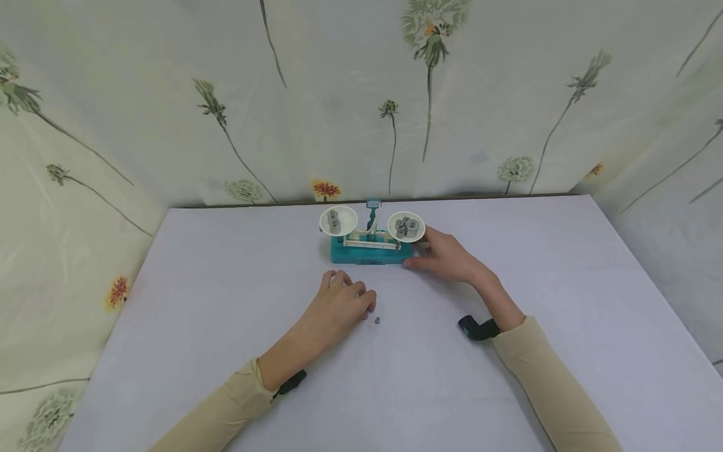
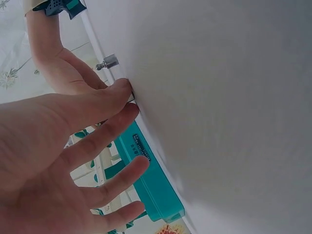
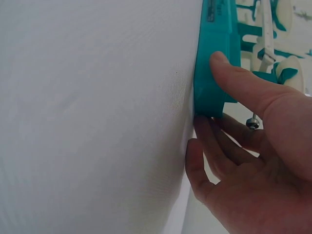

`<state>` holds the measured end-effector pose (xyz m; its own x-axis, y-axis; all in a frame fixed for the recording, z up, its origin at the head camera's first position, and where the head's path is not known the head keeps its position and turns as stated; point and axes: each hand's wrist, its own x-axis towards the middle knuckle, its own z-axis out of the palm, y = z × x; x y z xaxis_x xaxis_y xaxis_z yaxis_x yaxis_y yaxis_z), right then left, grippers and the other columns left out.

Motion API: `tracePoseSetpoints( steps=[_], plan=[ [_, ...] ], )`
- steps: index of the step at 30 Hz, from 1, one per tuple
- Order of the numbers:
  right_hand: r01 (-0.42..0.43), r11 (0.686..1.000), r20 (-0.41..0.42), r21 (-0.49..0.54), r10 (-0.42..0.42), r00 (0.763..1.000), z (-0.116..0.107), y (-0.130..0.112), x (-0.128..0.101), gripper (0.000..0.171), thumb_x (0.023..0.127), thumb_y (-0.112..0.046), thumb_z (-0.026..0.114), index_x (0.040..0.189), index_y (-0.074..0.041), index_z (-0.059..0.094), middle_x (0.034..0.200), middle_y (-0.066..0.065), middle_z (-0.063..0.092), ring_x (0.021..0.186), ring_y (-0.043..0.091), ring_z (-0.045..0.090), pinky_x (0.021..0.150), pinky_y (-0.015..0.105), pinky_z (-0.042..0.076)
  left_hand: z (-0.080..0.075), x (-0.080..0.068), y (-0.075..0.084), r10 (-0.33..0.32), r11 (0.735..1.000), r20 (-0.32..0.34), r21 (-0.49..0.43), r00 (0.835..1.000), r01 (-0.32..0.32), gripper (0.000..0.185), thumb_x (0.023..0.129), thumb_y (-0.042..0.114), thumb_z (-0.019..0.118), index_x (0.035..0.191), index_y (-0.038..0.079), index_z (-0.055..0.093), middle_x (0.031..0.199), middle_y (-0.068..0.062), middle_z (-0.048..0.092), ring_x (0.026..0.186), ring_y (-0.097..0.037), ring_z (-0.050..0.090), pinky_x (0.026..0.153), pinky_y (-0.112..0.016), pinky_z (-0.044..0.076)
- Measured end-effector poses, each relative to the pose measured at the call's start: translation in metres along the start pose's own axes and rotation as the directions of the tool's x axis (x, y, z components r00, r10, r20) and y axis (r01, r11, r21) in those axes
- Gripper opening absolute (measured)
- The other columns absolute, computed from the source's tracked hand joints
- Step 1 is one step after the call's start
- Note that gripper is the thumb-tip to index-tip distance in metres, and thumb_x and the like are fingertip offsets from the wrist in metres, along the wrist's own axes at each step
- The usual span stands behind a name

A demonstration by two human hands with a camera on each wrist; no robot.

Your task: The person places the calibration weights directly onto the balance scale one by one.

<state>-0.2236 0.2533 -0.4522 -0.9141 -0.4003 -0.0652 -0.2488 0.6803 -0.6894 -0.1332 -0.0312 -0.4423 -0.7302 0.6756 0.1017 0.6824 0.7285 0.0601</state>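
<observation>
A teal balance scale (image 1: 369, 256) with two white pans stands near the table's back edge. Grey metal pieces (image 1: 334, 221) lie in its left pan (image 1: 351, 217), and several more (image 1: 407, 226) are in the right pan (image 1: 420, 230). My right hand (image 1: 449, 257) grips the right end of the base, thumb (image 3: 236, 80) on its front face, fingers round the end. In front of the scale, my left hand (image 1: 336, 307) pinches a small metal piece, mostly hidden, between thumb and forefinger; its other fingers are spread. Beside it a small metal weight (image 2: 109, 62) sits on the table.
A white cloth covers the table (image 1: 254, 263). Behind its back edge hangs a curtain (image 1: 339, 113) printed with dandelions. Black wrist devices (image 1: 477, 328) are on both forearms. A metal adjusting nut (image 3: 252, 123) sticks out at the scale's right end.
</observation>
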Motion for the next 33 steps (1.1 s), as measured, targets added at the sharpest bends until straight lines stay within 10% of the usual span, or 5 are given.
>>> tracePoseSetpoints(
  steps=[33],
  plan=[
    [-0.015, 1.0, 0.008, 0.005, 0.015, 1.0, -0.001, -0.002, 0.0, 0.081, 0.099, -0.026, 0.08, 0.164, -0.005, 0.038, 0.162, 0.022, 0.053, 0.152, 0.046, 0.049, 0.12, 0.063, 0.049, -0.022, 0.0, -0.02, -0.034, 0.999, -0.14, 0.002, 0.99, 0.034, 0.013, 0.098, 0.022, 0.081, 0.108, 0.022, 0.073, 0.104, 0.0, 0.081, 0.112, -0.03, 0.067, 0.109, -0.058, 0.051]
  ],
)
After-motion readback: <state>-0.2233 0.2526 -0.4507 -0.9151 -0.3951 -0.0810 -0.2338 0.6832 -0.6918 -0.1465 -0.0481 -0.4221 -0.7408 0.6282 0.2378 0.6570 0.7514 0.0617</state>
